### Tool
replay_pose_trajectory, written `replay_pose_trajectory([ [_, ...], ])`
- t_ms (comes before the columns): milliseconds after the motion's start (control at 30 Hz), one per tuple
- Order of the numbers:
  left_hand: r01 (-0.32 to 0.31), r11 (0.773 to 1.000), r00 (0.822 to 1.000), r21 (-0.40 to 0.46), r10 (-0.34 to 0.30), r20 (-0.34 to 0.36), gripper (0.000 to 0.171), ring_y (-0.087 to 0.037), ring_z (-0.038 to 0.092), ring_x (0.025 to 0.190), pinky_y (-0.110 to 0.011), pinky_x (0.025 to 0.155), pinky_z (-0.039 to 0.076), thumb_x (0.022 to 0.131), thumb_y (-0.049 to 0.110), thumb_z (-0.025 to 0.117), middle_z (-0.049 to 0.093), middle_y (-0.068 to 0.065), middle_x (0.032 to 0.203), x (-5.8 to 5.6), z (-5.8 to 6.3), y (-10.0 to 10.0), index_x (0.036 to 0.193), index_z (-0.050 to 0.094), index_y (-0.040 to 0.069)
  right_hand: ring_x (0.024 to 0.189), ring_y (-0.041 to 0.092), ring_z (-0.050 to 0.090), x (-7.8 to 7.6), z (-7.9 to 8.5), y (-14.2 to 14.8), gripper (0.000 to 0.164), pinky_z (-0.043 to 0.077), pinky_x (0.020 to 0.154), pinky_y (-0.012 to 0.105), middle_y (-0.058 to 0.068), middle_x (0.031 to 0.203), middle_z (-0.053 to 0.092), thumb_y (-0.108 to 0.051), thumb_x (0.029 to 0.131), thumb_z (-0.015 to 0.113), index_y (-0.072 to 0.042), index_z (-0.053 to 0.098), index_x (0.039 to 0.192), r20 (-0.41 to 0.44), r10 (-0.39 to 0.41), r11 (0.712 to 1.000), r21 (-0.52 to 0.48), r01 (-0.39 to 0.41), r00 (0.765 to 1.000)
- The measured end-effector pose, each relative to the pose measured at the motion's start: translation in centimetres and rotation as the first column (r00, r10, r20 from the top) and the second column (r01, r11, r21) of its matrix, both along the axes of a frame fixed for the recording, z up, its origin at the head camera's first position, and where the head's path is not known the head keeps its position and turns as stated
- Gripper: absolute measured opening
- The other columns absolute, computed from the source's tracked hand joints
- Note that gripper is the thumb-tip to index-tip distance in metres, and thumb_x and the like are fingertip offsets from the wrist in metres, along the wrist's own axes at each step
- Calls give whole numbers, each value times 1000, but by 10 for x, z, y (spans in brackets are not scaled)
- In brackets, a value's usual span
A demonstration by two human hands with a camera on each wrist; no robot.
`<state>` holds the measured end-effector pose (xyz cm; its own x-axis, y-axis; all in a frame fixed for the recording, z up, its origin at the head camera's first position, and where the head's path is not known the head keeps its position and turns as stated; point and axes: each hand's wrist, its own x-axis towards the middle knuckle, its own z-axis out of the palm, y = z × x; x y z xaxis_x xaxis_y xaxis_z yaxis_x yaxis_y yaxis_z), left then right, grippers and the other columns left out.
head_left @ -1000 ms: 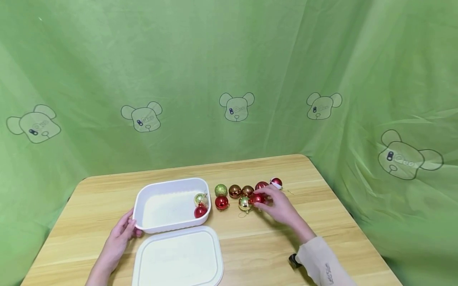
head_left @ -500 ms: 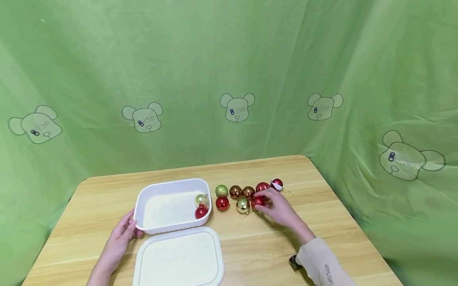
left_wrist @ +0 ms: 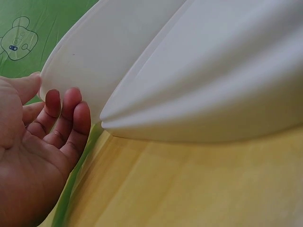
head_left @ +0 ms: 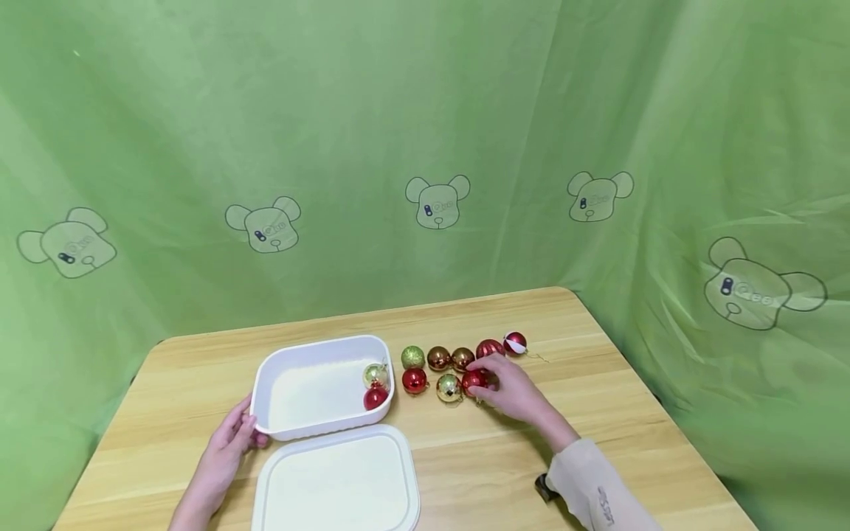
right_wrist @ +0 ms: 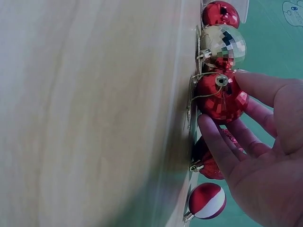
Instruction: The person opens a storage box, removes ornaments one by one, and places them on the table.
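In the head view my left hand [head_left: 229,446] holds the near left corner of a white plastic box [head_left: 322,425], thumb at the rim in the left wrist view. A gold bauble [head_left: 375,374] and a red bauble [head_left: 375,399] lie inside at its right end. My right hand [head_left: 513,389] grips a faceted red bauble [head_left: 474,382] between thumb and fingers. Its cap and gold string face the right wrist camera. Pressed close beside it is a mirrored gold bauble [head_left: 448,388]. A ribbed red bauble [head_left: 489,349] sits just behind the fingers.
Left of these stand a glittery green bauble [head_left: 412,358], a shiny red one [head_left: 415,380] and two brown baubles [head_left: 439,358]. A red-and-white bauble [head_left: 514,343] is at the far right. The white lid [head_left: 337,479] lies flat in front of the box on the wooden table [head_left: 491,479].
My right hand has shifted slightly left and nearer with the faceted red bauble, and the mirrored gold bauble has moved the same way. My left hand stays on the box.
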<state>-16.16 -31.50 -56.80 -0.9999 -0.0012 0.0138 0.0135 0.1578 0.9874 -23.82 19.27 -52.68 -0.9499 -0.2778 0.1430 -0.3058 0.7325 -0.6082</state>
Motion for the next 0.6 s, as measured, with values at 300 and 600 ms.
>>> replay_pose_trajectory([
  [300, -1, 1000, 1000, -15, 1, -4, 57, -10, 66, 89, -21, 85, 59, 113, 25, 43, 62, -1, 104, 0, 1, 0, 162, 26, 2, 94, 16, 63, 1, 1, 1, 43, 58, 84, 32, 10, 128, 64, -19, 90, 82, -11, 68, 130, 7, -1, 1000, -5, 1, 1000],
  [600, 2, 1000, 1000, -14, -2, -1, 58, -10, 67, 88, -21, 84, 59, 113, 25, 43, 62, -1, 103, 0, 1, -1, 162, 25, 1, 109, 25, 64, 2, 2, 6, 45, 59, 95, 47, 8, 126, 64, -23, 90, 81, -11, 68, 131, -21, 23, 1000, -6, -23, 1000],
])
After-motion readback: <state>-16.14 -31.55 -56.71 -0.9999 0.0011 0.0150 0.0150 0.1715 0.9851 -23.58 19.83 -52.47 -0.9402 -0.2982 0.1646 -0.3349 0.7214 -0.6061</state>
